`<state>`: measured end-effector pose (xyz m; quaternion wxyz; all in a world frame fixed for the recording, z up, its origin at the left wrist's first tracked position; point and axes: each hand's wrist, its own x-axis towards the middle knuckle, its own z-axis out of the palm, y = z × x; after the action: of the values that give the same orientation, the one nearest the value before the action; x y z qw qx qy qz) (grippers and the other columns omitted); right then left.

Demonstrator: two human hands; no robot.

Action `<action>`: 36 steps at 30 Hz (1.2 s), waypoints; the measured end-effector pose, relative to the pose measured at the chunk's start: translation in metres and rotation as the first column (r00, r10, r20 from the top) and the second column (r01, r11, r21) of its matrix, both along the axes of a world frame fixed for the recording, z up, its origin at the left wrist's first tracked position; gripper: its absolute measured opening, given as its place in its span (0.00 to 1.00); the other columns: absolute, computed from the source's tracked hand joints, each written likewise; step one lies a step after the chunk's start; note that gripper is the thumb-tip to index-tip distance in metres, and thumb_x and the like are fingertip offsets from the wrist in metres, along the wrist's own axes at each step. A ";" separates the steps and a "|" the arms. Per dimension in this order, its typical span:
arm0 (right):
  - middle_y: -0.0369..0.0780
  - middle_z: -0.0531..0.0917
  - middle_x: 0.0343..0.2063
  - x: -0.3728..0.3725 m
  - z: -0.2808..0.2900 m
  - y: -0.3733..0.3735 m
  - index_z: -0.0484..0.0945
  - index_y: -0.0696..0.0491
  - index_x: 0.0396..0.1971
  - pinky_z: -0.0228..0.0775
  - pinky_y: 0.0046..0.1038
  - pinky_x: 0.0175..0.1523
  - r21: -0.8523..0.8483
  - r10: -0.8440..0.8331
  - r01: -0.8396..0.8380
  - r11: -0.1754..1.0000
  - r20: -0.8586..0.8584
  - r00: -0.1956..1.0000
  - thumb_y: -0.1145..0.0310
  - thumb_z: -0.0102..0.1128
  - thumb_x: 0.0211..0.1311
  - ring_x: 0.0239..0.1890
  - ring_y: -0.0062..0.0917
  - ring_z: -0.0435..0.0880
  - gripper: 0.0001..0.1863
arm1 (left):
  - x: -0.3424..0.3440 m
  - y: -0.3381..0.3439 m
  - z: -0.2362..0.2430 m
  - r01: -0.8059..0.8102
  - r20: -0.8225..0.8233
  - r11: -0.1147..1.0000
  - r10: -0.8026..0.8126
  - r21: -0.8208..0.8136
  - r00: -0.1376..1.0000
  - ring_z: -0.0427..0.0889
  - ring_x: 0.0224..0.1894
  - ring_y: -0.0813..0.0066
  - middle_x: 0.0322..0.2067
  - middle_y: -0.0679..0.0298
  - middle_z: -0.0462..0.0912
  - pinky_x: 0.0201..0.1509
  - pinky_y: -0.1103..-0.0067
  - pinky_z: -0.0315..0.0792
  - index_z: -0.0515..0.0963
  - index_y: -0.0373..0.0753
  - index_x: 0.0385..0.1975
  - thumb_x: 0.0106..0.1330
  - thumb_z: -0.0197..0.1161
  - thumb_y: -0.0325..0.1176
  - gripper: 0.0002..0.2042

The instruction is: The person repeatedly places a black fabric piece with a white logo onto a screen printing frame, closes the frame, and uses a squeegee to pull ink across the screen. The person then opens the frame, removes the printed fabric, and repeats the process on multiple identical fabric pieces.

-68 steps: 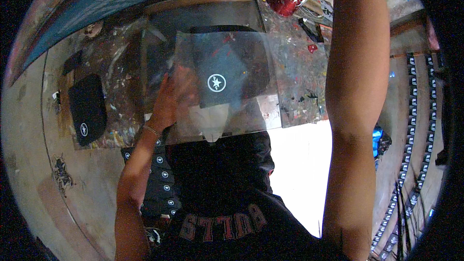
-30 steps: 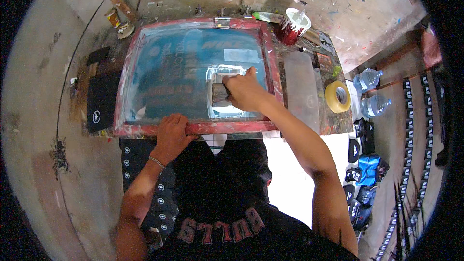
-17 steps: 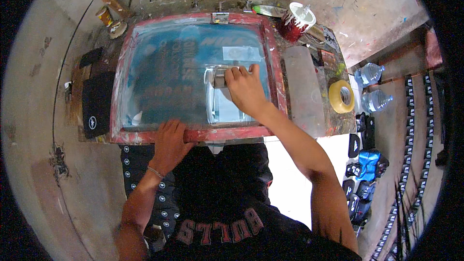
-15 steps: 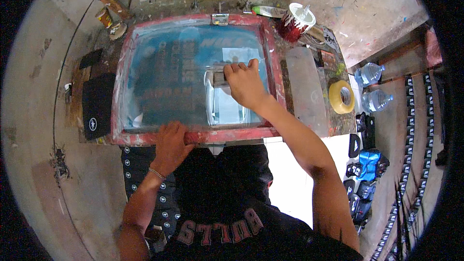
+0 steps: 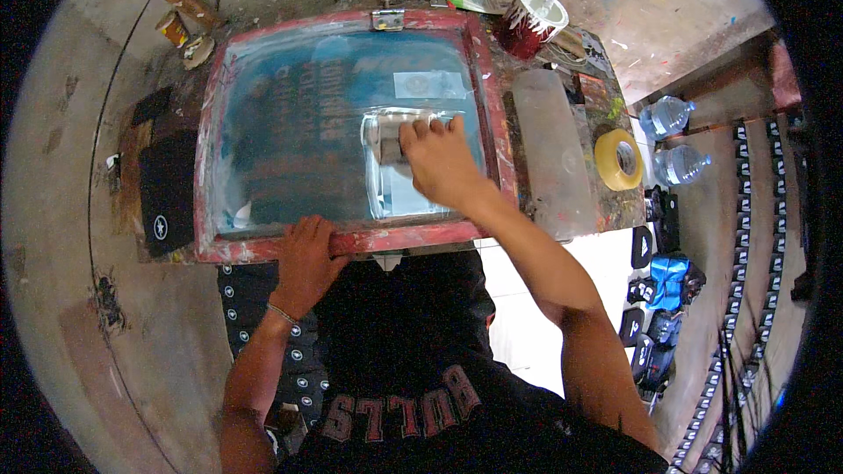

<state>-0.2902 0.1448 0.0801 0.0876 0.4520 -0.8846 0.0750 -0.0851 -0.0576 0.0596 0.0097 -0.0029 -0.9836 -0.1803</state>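
Observation:
A screen-printing frame [image 5: 206, 158] with red, paint-smeared wooden sides and blue-green mesh [image 5: 290, 123] lies flat on the bench. My right hand [image 5: 439, 158] is closed around a squeegee [image 5: 391, 142], a small grey-brown block mostly hidden by the fingers, pressed on the right part of the mesh. Around it a pale, shiny patch [image 5: 399, 197] shows, with a lighter rectangle [image 5: 430, 85] beyond. My left hand [image 5: 307, 259] grips the frame's near side, fingers bent over the red wood. A metal hinge [image 5: 387, 19] sits at the frame's far side.
Right of the frame are a translucent sheet [image 5: 551, 154], a tape roll [image 5: 619, 160] and a paint-dripped can [image 5: 531, 22]. A black piece [image 5: 167, 197] lies at the left. Water bottles [image 5: 680, 164] stand beyond the bench, near rows of small dark printed pieces [image 5: 740, 228].
My right hand has drawn the squeegee a short way toward me over the mesh, baring more of the lighter rectangle. The left hand stays on the frame; the whole view has shifted slightly.

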 end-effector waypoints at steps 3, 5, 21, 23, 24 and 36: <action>0.46 0.81 0.37 0.040 0.003 0.014 0.74 0.57 0.39 0.61 0.46 0.50 -0.022 0.003 -0.004 1.000 -0.028 1.000 0.75 0.61 0.52 0.43 0.41 0.82 0.13 | 0.002 -0.001 -0.001 0.002 -0.029 1.000 -0.003 -0.009 1.000 0.78 0.48 0.51 0.42 0.55 0.77 0.54 0.61 0.70 0.75 0.37 0.41 0.48 0.81 0.37 0.24; 0.45 0.79 0.36 0.060 0.004 0.019 0.74 0.56 0.39 0.60 0.45 0.49 -0.013 -0.025 0.025 1.000 -0.021 0.999 0.74 0.60 0.53 0.41 0.40 0.81 0.12 | 0.003 -0.002 -0.001 0.002 -0.042 1.000 -0.002 -0.014 0.999 0.78 0.48 0.51 0.42 0.55 0.77 0.54 0.61 0.70 0.75 0.37 0.41 0.48 0.80 0.38 0.24; 0.46 0.82 0.25 0.018 0.171 0.002 0.77 0.55 0.27 0.67 0.43 0.47 -0.328 -0.010 -0.119 0.937 -0.366 0.931 0.41 0.68 0.58 0.31 0.42 0.83 0.28 | -0.055 -0.036 0.195 -0.080 -0.470 0.989 0.132 0.128 0.873 0.85 0.42 0.54 0.41 0.57 0.87 0.48 0.64 0.77 0.85 0.40 0.43 0.44 0.85 0.43 0.26; 0.47 0.83 0.24 0.005 0.197 -0.005 0.78 0.55 0.27 0.69 0.43 0.44 -0.317 -0.022 -0.089 0.944 -0.328 0.944 0.40 0.67 0.61 0.29 0.45 0.83 0.28 | -0.058 -0.027 0.198 -0.092 -0.671 0.991 0.135 0.099 0.729 0.85 0.40 0.55 0.40 0.57 0.87 0.46 0.64 0.77 0.85 0.40 0.43 0.48 0.84 0.41 0.23; 0.48 0.84 0.23 0.000 0.207 -0.007 0.79 0.55 0.27 0.70 0.43 0.42 -0.295 -0.026 -0.063 0.953 -0.290 0.957 0.40 0.66 0.62 0.28 0.46 0.83 0.29 | -0.055 -0.018 0.192 -0.098 -0.716 0.987 0.161 0.129 0.679 0.85 0.40 0.56 0.39 0.58 0.86 0.46 0.65 0.77 0.85 0.40 0.42 0.51 0.83 0.39 0.21; 0.56 0.76 0.12 -0.030 0.276 -0.020 0.77 0.66 0.14 0.74 0.45 0.27 -0.329 -0.048 0.058 0.942 0.038 0.998 0.46 0.61 0.68 0.17 0.52 0.80 0.35 | -0.082 0.154 -0.004 0.043 -0.108 0.792 0.029 0.609 0.994 0.65 0.73 0.44 0.69 0.42 0.68 0.76 0.59 0.59 0.71 0.30 0.65 0.72 0.65 0.42 0.28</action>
<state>-0.3200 0.1252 0.3562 0.1510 0.4056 -0.8726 0.2265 -0.1672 0.0962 0.0559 0.0642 -0.0133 -0.8706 -0.4876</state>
